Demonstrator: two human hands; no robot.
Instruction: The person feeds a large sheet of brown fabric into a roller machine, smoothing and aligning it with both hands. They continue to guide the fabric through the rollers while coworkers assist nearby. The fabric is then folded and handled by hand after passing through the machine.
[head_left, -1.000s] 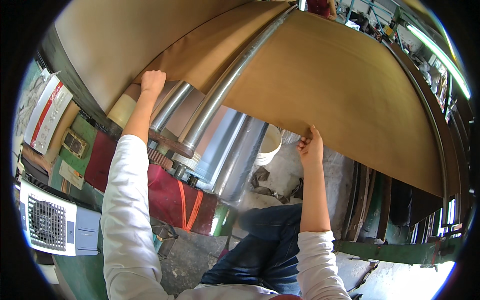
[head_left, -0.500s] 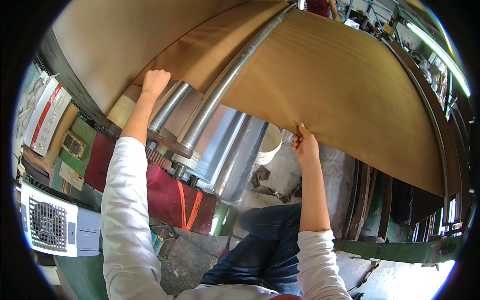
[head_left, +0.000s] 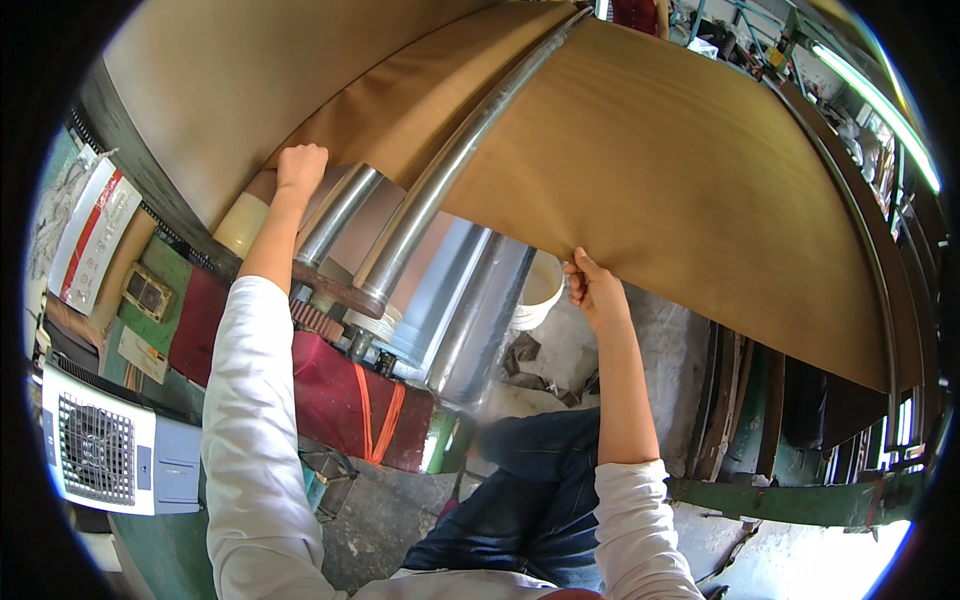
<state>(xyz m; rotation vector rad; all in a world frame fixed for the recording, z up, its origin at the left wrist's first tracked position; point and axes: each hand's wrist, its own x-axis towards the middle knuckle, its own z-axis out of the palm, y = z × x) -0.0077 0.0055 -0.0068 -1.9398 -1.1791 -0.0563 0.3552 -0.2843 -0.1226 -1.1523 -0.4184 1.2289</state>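
A wide brown sheet [head_left: 680, 180] runs over a long shiny metal roller [head_left: 440, 195] and spreads to the right. My right hand [head_left: 600, 290] pinches the sheet's near edge, thumb on top and fingers curled beneath. Farther left, my left hand [head_left: 301, 168] is closed at the sheet's edge, left of a shorter metal roller [head_left: 340, 212]; its fingertips are hidden. The large pale brown surface [head_left: 190, 90] rises behind that hand.
Below the rollers sit a toothed gear [head_left: 318, 320] and a dark red machine cover [head_left: 330, 400] with orange straps. A white bucket [head_left: 540, 292] stands beyond the lower rollers. At left is a grey-white fan unit [head_left: 100, 445]. A person in dark red [head_left: 637, 14] is at the far end.
My right hand has shifted slightly left along the sheet's edge. My left hand has moved a little to the left and down, still closed.
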